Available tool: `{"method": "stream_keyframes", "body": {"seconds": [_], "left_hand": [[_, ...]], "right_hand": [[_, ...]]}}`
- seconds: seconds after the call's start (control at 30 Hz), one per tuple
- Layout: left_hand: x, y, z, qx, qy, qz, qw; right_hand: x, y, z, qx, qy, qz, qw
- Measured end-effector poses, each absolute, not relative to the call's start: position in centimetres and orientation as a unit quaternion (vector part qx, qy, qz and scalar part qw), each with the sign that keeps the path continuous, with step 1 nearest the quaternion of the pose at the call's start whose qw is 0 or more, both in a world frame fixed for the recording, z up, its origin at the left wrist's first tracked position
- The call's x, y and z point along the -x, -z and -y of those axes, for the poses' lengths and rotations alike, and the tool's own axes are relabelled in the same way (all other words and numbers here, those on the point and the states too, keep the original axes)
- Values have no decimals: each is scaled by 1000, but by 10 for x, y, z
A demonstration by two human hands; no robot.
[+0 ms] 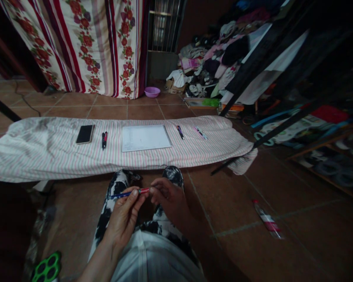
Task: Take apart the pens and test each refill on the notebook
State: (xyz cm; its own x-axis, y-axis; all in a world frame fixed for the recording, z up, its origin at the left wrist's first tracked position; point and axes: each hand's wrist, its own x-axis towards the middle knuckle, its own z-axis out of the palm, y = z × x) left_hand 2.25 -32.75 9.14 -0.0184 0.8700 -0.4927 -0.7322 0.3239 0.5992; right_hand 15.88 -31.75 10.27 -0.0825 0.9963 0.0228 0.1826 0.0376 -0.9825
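Observation:
Over my lap, my left hand (125, 211) pinches a slim pen (121, 194) with a dark blue barrel and a red end. The pen lies nearly level, its blue end pointing left. At the red end, the fingers of my right hand (172, 199) are closed on the tip, partly hiding it. Beyond my knees, a spiral notebook (145, 138) lies open on a striped cloth (61, 158). Left of it are a black pen (102, 141), a red pen (106, 137) and a phone (85, 134). To its right lie a dark pen (180, 132) and a pinkish-white pen (200, 132).
A plastic bottle (267, 220) lies on the tiled floor at right. Dark metal bars (241, 88) slant past the cloth's right end. Behind are a purple basin (152, 92), a flowered curtain (88, 47) and heaped clothes (211, 58). A green object (47, 268) sits at lower left.

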Motion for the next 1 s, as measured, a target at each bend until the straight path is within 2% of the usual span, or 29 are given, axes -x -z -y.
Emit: {"method": "stream_keyframes", "body": {"seconds": [0.3,0.73,1.0], "left_hand": [[-19,-89,327,-90,-582,-410,697],[-13,-86,330,-153,-565,-402,704],[-17,-92,332,-163,-563,-407,701]], "right_hand": [[-161,-98,319,469,-527,549,448],[-163,-107,322,518,-470,597,393],[-165,-113,323,533,-351,688,345]]}}
